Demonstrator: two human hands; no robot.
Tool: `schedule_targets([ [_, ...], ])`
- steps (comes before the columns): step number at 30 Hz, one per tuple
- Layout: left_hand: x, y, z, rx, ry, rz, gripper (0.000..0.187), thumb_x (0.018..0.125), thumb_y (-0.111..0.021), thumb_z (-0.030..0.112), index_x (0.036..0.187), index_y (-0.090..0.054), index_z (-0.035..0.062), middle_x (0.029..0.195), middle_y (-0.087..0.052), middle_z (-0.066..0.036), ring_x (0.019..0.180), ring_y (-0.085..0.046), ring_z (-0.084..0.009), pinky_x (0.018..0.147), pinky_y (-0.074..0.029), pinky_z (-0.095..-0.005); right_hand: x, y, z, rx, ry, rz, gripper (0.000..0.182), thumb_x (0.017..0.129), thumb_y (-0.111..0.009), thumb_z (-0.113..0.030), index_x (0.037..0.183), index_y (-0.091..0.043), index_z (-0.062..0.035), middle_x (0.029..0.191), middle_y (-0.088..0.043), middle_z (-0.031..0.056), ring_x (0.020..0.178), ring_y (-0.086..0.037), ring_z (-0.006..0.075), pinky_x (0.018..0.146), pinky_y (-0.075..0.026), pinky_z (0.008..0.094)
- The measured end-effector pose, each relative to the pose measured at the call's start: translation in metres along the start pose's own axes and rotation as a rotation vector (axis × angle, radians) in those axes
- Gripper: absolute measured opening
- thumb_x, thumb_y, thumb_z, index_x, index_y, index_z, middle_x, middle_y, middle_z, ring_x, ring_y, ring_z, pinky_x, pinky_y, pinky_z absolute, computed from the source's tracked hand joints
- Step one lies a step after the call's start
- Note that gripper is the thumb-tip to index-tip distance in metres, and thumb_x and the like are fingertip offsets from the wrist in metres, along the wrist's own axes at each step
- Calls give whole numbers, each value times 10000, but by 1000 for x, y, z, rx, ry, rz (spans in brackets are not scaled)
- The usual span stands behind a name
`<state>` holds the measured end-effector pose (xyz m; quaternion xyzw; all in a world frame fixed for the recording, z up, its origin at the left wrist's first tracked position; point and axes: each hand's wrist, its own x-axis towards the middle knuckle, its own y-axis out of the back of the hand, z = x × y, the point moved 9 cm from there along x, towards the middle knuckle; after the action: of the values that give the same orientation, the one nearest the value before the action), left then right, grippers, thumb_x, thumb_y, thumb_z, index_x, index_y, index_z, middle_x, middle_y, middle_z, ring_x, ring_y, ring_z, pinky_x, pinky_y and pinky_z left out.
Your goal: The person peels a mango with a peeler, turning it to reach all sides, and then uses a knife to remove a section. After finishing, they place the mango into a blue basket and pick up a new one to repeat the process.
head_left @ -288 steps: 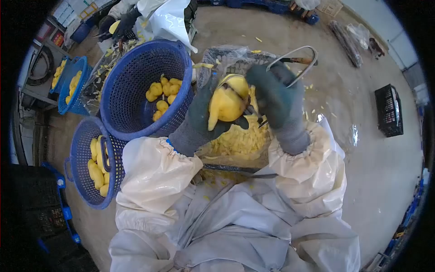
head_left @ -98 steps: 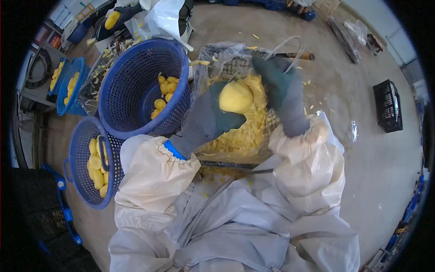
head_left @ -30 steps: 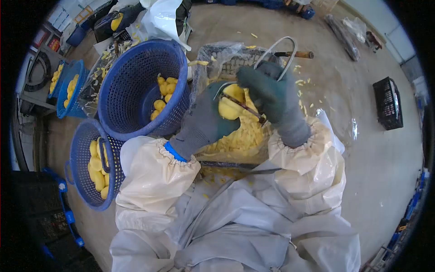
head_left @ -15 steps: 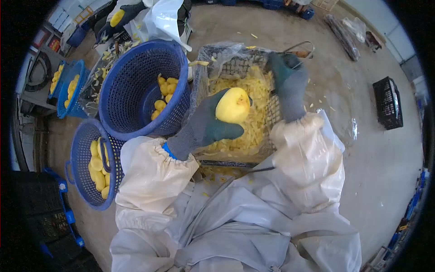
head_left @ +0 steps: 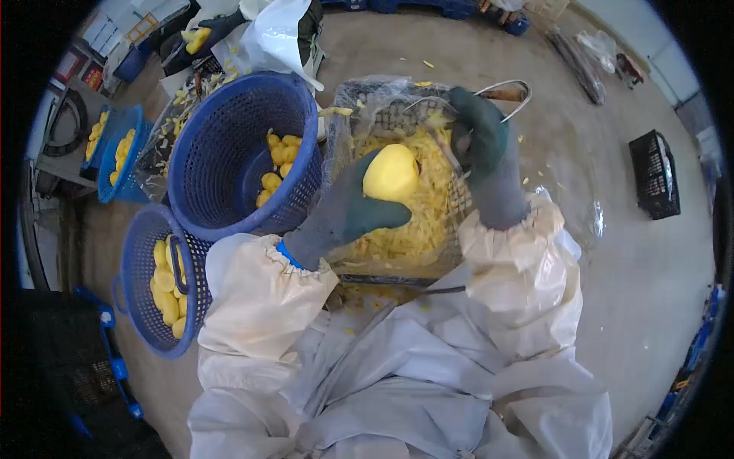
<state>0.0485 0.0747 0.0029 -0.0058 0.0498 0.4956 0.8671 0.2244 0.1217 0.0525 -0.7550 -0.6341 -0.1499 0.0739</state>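
On my head feed the grey floor (head_left: 627,306) spreads widest, with the wearer's grey apron (head_left: 405,375) filling the bottom. Straight ahead I have a black crate (head_left: 386,281) lined with clear plastic (head_left: 368,99), and to its left a large blue basket (head_left: 222,153) with small yellow pieces (head_left: 286,151) gathered towards one side. A smaller blue basket (head_left: 136,283) sits just beside that one, nearer the person, and holds longer yellow pieces (head_left: 166,281). Yellow shavings (head_left: 413,245) heap inside the lined crate.

Then the gloved hands: the left hand (head_left: 361,210) (a blue band (head_left: 287,254) shows at its cuff) cups a smooth yellow piece of produce (head_left: 391,173) from the side, thumb along its near face, above the shavings and apart from the right hand. That right hand (head_left: 483,130), near the crate's far right corner, is curled around a wire-looped tool (head_left: 528,92); blur leaves me unsure of its blade.
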Motion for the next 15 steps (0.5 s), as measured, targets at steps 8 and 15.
schedule_targets([
  [8, -4, -21, 11, -518, 65, -157, 476, 664, -683, 64, 1121, -564, 1, 899, -612, -60, 763, -597, -138, 602, -499, -266, 11, 22, 20, -42, -6, 218, 220, 838, -632, -258, 859, -637, -39, 586, -510, -12, 513, -471, 91, 488, -360, 248],
  [15, -4, -14, -4, -593, 130, -178, 469, 725, -657, 139, 1153, -523, 3, 939, -631, -124, 744, -631, -199, 553, -520, -311, -22, -23, 5, 206, -345, -6, 194, 853, -612, -256, 786, -610, -74, 585, -474, -12, 482, -413, 67, 444, -295, 221],
])
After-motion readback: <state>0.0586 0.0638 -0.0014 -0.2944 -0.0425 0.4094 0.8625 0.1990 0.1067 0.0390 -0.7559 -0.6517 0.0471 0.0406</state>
